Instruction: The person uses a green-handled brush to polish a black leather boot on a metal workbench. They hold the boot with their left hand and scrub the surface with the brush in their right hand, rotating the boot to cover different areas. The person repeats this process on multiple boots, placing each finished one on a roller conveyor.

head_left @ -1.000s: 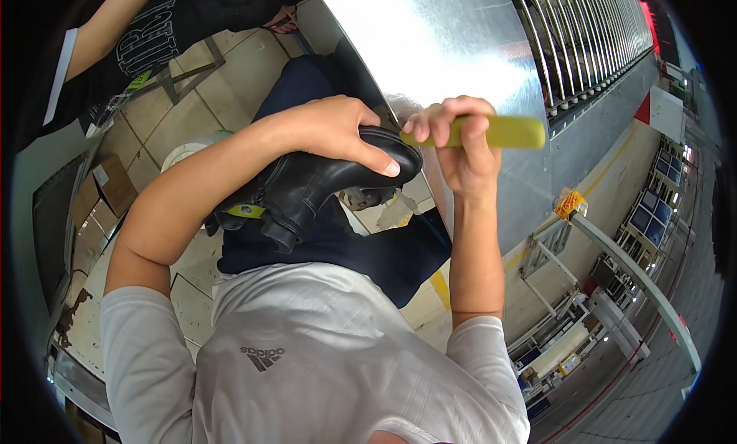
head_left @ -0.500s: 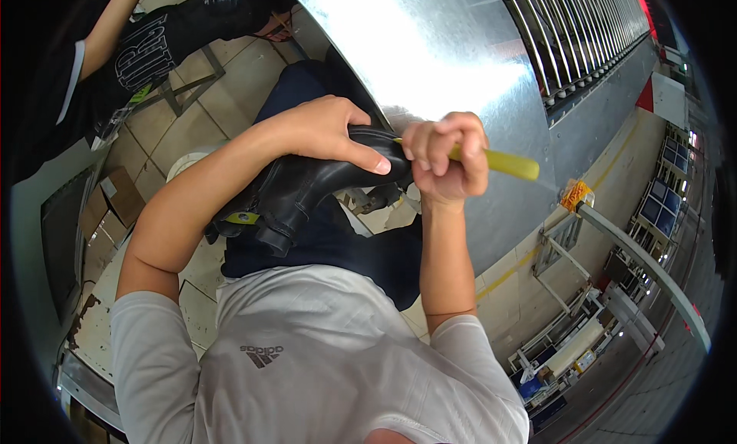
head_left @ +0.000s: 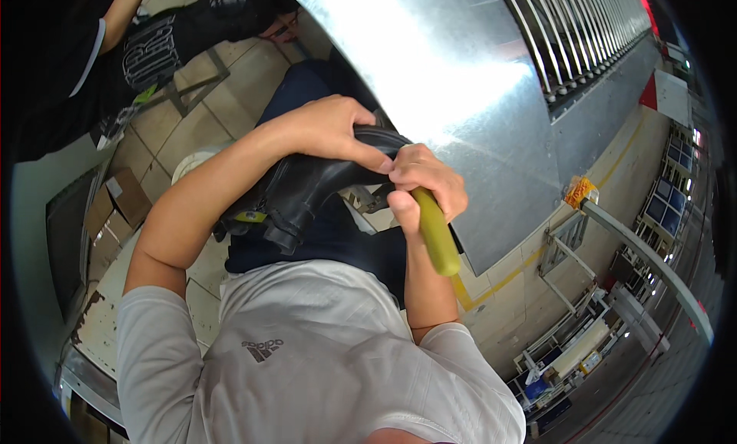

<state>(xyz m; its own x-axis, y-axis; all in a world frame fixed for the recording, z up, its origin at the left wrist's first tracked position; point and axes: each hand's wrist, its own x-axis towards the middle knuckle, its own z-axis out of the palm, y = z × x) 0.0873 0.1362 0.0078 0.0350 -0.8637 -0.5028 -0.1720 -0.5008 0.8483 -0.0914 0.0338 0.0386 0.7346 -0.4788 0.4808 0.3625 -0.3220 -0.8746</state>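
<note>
Over at nine o'clock I see a couple of cardboard boxes point(head_left: 129, 197) on the floor, flaps showing, though I can't make out what is inside. The black boot point(head_left: 318, 187) lies over the person's lap, near the middle and a little toward eleven, its toe pointing to two o'clock and its heel toward seven; a green-yellow patch point(head_left: 249, 216) shows by the shaft. The left hand point(head_left: 338, 133) reaches in from eight o'clock and is clamped on the boot's front, thumb along the near side, fingers mostly hidden beyond. The right hand point(head_left: 426, 179) comes up from five o'clock, curled tightly around a yellow-green handle point(head_left: 439, 240) whose thick end slants down toward five; its other end is hidden at the toe. The two hands are very close, and I can't tell whether they touch. At one o'clock a shiny metal bench point(head_left: 491, 137) runs just beyond the toe, with a row of metal rods point(head_left: 568, 41) farther along at two. A co-worker in black point(head_left: 157, 56) is at ten, above the tiled floor point(head_left: 253, 79), and a grey rail point(head_left: 649, 260) slants down past three.
</note>
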